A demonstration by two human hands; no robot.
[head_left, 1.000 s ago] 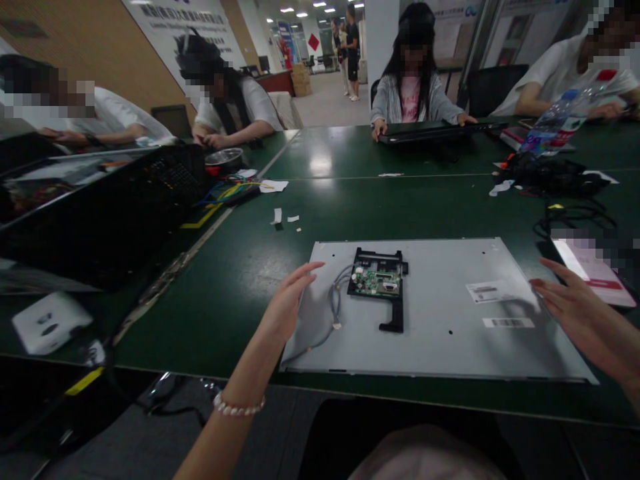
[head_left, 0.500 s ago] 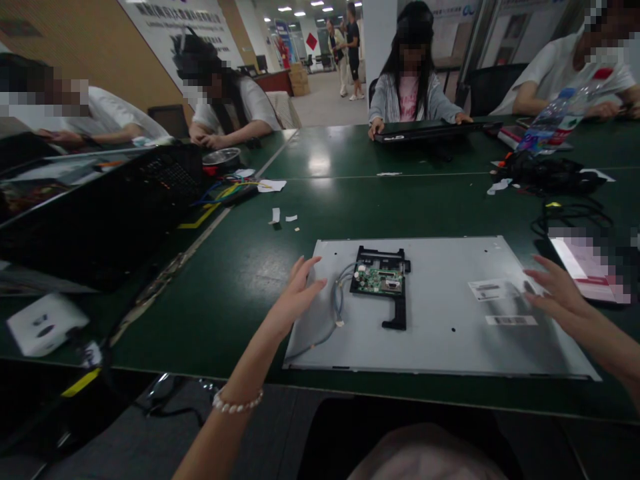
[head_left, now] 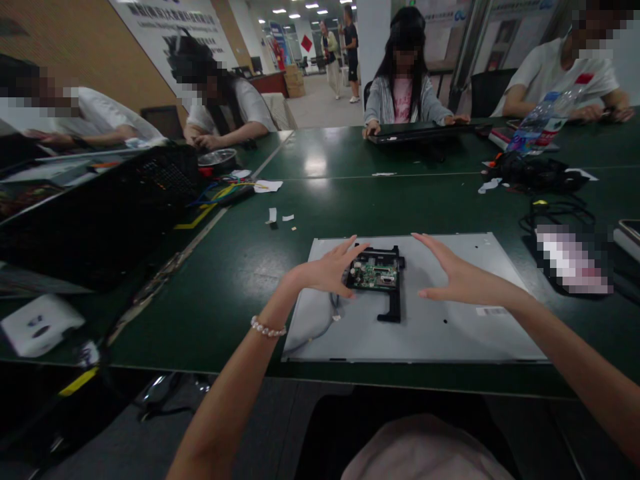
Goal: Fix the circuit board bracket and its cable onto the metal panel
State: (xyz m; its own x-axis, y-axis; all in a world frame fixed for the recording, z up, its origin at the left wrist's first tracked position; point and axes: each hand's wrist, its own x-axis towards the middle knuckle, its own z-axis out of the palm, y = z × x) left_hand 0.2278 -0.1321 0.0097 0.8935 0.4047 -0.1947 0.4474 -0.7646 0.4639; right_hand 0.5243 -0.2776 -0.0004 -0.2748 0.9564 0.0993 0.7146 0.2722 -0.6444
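A flat grey metal display panel (head_left: 425,340) lies back side up on the green table. On it sits a black plastic bracket (head_left: 395,303) holding a green circuit board (head_left: 377,277). A grey cable (head_left: 317,335) runs from the board's left side to the panel's lower left corner. My left hand (head_left: 330,270), fingers spread, hovers at the left edge of the bracket and covers part of the cable. To the right of the bracket, my right hand (head_left: 457,273) is held over the panel with thumb and fingers wide apart. Neither hand holds anything.
A black computer case (head_left: 100,220) stands at the left, with a white box-shaped device (head_left: 43,325) nearer me. A phone (head_left: 573,260) lies right of the panel, black cables (head_left: 533,172) behind it. Several people sit around the table (head_left: 225,320); one holds a black flat panel (head_left: 425,135).
Both hands have moved inward over the panel, the left to the bracket's edge and the right away from the panel's right side. The view has shifted slightly.
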